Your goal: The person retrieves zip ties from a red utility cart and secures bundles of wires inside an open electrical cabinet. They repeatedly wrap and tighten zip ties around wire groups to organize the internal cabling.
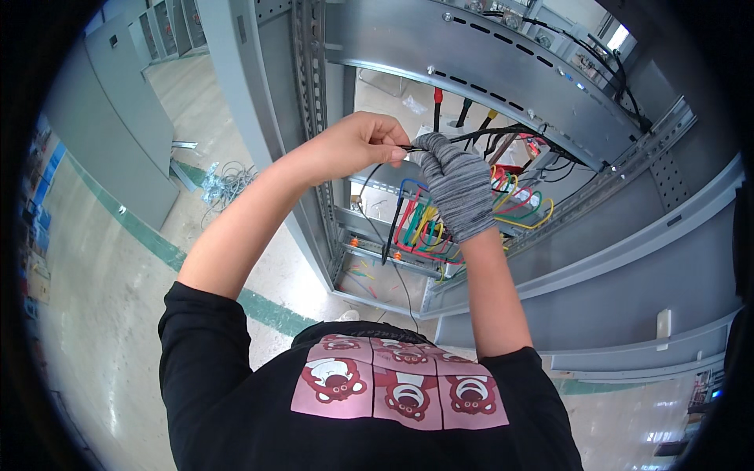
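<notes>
My bare left hand (363,146) pinches a thin black wire (408,147) between thumb and fingertips. Right beside it, my right hand (457,187) in a grey knitted glove is closed on the same wire, its fingertips partly hidden. Both hands are inside the open frame of a grey metal cabinet (255,110). From behind the glove a black wire bundle (510,132) runs to the right along a slotted metal crossbar (487,67). Below the hands, red, green, yellow and blue wires (416,224) loop in the cabinet's lower part.
Red, black and yellow sleeved cables (438,98) stand behind the hands. A perforated rail (308,86) rises at the left. Tangled grey wire (228,184) lies on the floor beside a grey cabinet (118,118). A curved-looking grey panel (628,271) borders the right side.
</notes>
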A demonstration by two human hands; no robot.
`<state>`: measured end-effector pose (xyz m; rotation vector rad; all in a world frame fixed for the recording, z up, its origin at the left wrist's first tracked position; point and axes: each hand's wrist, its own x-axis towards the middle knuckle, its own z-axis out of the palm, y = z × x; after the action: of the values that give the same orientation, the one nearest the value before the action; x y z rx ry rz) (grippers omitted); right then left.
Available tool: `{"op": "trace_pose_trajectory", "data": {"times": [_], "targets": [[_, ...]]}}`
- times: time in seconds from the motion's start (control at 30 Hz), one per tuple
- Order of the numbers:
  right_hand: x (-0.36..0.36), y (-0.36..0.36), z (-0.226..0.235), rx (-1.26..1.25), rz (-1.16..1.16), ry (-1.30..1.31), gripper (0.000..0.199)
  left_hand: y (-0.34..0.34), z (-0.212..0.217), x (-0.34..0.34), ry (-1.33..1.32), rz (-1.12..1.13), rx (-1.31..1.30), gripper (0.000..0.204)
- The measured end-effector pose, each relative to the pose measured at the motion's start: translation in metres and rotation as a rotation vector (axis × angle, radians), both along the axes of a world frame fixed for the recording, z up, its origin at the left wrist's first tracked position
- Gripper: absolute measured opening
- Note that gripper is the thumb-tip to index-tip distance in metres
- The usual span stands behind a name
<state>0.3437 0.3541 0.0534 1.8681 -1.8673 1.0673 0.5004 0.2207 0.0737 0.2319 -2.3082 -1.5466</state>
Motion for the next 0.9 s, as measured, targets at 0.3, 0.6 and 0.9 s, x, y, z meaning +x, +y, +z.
{"op": "trace_pose_trajectory", "data": {"times": [0.3,0.6,0.9], "targets": [[0.008,0.0,0.006,0.11,-0.169,0.156,0.018,0.045,0.005,0.01,0.019,0.575,-0.842,0.018],[0.007,-0.004,0.007,0.039,-0.062,0.031,0.02,0.022,-0.02,0.009,0.335,0.342,-0.646,0.011],[0.005,0.0,0.009,0.075,-0.059,0.023,0.018,0.028,-0.003,0.004,0.153,0.435,-0.683,0.012]]}}
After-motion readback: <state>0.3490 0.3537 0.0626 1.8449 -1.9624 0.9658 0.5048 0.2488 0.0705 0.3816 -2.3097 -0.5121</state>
